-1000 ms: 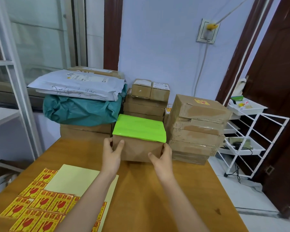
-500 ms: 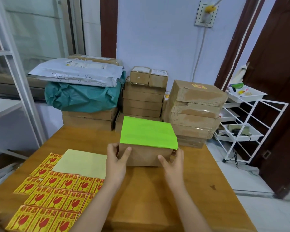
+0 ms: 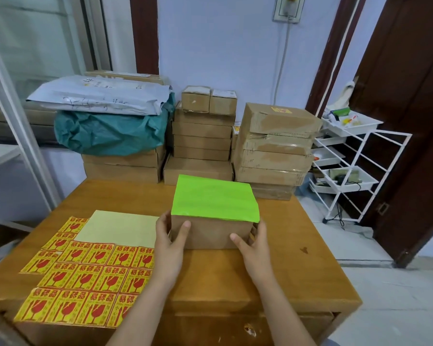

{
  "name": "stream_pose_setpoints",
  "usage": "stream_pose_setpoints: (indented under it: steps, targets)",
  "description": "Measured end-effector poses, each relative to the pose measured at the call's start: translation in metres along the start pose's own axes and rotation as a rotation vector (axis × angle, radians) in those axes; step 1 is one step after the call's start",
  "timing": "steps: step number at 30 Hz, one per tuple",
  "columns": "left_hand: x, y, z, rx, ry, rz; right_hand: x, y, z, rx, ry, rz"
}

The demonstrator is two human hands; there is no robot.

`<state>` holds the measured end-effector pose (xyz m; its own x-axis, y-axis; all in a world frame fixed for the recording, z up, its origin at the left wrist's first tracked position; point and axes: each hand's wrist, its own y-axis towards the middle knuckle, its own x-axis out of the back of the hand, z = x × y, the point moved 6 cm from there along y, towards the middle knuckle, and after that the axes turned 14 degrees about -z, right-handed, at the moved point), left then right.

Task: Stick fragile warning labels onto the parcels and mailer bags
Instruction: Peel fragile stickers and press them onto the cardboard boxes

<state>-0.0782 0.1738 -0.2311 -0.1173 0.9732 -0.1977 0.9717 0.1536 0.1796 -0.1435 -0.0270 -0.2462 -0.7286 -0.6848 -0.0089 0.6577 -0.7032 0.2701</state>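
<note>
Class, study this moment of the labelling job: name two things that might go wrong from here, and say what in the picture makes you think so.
1. The label sheet lies beside the left hand and under that forearm; the arm might scuff or lift a sticker.
2. Both hands, the right hand too, hold the green-topped box, so neither is free to peel a label until they let go.

box stacks (image 3: 273, 151) behind, label sheet (image 3: 85, 270) left

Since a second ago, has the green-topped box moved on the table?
Yes. The green-topped box, held by the left hand and right hand, has come toward the person, away from the stacked parcels against the wall.
</note>
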Motion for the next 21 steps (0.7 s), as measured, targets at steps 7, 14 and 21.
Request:
stream_pose_setpoints:
  steps: [7, 14, 21]
  targets:
    - [0.0039, -0.0004, 0.0097, 0.048, -0.006, 0.012, 0.0005, -0.0013, 0.0011, 0.011, -0.031, -0.041]
    - [0.0031, -0.0037, 0.0069, 0.036, -0.006, 0.006, 0.0001, 0.0014, -0.0047, 0.003, -0.072, -0.053]
    - [-0.0004, -0.0055, 0.0059, -0.003, 0.052, 0.061, -0.0006, -0.0022, 0.0013, 0.051, -0.104, -0.067]
